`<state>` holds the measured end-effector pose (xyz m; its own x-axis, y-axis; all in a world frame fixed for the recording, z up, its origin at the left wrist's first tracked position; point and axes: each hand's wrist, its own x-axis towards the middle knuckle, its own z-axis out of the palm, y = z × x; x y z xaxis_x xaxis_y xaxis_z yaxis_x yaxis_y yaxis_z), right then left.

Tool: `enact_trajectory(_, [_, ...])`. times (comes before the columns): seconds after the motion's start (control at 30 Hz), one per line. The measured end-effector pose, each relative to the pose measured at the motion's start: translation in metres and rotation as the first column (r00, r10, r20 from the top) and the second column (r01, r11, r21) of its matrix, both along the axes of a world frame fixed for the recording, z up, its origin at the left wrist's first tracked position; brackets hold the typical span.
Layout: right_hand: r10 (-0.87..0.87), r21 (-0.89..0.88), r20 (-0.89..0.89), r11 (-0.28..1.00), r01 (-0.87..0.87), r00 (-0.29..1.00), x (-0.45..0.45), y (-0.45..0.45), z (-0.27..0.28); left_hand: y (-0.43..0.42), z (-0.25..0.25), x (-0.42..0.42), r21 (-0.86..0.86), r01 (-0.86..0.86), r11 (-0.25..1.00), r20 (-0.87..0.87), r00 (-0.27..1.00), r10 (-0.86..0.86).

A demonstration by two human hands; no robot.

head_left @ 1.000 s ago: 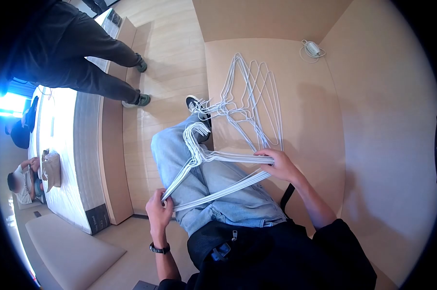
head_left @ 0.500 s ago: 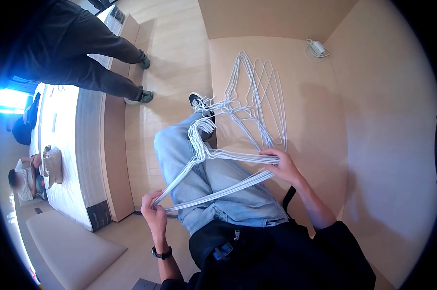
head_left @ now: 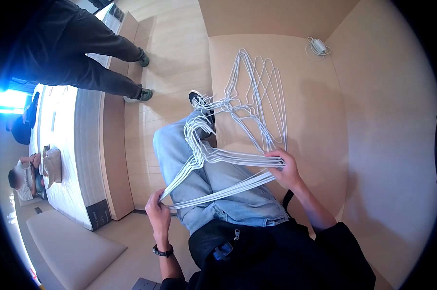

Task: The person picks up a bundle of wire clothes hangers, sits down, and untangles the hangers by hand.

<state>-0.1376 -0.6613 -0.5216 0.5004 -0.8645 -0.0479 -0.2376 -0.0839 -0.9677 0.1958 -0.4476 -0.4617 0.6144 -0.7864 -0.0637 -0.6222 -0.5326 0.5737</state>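
A bundle of white wire hangers point(head_left: 223, 193) lies across my lap, its hooks bunched together and pointing away from me. My left hand point(head_left: 158, 212) is closed on the left corner of the bundle. At the right corner, the fingers of my right hand point(head_left: 283, 169) wrap round the wires. Beyond the bundle, a second group of white hangers point(head_left: 250, 104) lies fanned out on the light wooden surface point(head_left: 315, 116), with its hooks toward my shoe.
A white adapter with a cord point(head_left: 318, 46) lies at the back right. At the left stands a person in dark trousers point(head_left: 102, 53) beside a mattress point(head_left: 78, 159). Farther off, another person point(head_left: 27, 179) sits near a beige bag point(head_left: 52, 164). A padded panel point(head_left: 71, 246) is at lower left.
My left hand moved out to the left, then slightly back. My right hand shifted slightly to the right, and the hangers in the held bundle are now spread a little more at the hooks.
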Motion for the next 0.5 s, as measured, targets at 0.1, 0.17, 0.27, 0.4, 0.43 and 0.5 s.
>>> enact_trajectory(0.1, [-0.013, -0.083, 0.039, 0.996, 0.016, 0.999, -0.002, 0.003, 0.002, 0.003, 0.0, 0.001, -0.049, 0.023, 0.999, 0.004, 1.0, -0.023])
enact_trajectory(0.17, [-0.02, -0.152, 0.057, 0.988, 0.029, 0.998, -0.003, 0.005, 0.003, 0.007, -0.003, 0.003, -0.113, -0.01, 0.994, -0.03, 1.0, 0.006])
enact_trajectory(0.27, [-0.023, -0.218, 0.063, 0.975, 0.036, 0.998, -0.001, 0.008, 0.006, 0.012, -0.007, 0.002, -0.095, -0.114, 0.989, -0.071, 0.992, 0.107])
enact_trajectory(0.4, [-0.041, -0.272, 0.066, 0.96, 0.058, 0.997, 0.004, 0.011, 0.01, 0.026, -0.041, 0.014, -0.083, -0.235, 0.968, -0.04, 0.972, 0.233])
enact_trajectory(0.43, [-0.047, -0.281, 0.072, 0.957, 0.065, 0.996, 0.006, 0.012, 0.012, 0.029, -0.048, 0.018, -0.136, -0.297, 0.945, -0.216, 0.94, 0.264])
enact_trajectory(0.5, [-0.053, -0.289, 0.075, 0.955, 0.073, 0.996, 0.007, 0.012, 0.015, 0.038, -0.055, 0.025, -0.176, -0.364, 0.915, -0.388, 0.879, 0.276])
